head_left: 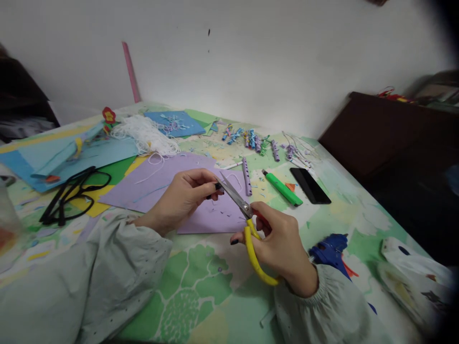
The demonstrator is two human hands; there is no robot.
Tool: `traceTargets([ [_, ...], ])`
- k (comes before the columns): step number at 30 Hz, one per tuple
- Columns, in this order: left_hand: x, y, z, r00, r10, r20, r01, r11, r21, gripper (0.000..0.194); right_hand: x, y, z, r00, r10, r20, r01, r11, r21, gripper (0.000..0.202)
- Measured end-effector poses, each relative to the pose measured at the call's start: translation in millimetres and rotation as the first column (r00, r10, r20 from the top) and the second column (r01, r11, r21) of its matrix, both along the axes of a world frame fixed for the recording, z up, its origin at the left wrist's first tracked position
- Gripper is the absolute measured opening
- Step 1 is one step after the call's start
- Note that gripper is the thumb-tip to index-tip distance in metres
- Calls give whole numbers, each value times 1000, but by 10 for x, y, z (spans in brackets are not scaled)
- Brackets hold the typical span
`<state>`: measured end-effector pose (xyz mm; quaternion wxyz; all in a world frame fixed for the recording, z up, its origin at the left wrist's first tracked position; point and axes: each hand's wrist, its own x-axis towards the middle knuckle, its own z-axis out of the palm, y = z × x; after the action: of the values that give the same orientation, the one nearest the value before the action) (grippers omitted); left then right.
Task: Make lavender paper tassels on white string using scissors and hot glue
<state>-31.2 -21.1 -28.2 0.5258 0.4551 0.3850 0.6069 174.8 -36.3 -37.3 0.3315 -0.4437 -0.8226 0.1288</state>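
Observation:
Yellow-handled scissors (250,224) are in my right hand (281,243), their blades pointing up and left. The blade tips come close to the fingertips of my left hand (193,193), which are pinched together. Whatever lies between those fingertips is too small to make out. Beneath both hands is a sheet of purple paper (201,222) with small dark scraps on it. A rolled purple paper tube (247,177) with slits along it stands out just beyond the scissors, beside a loop of white string.
To the right lie a green utility knife (283,188), a black phone (310,185) and a blue glue gun (330,251). Black-framed glasses (77,196) rest at left. Behind are white yarn (145,136), blue paper (195,126) and several curled paper pieces (252,140).

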Motion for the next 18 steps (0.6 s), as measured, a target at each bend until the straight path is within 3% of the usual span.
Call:
traceTargets([
  [18, 8, 3, -20, 1000, 0, 7, 0, 1000, 0, 6, 1, -4, 0, 1000, 3, -4, -3, 1000, 17, 21],
])
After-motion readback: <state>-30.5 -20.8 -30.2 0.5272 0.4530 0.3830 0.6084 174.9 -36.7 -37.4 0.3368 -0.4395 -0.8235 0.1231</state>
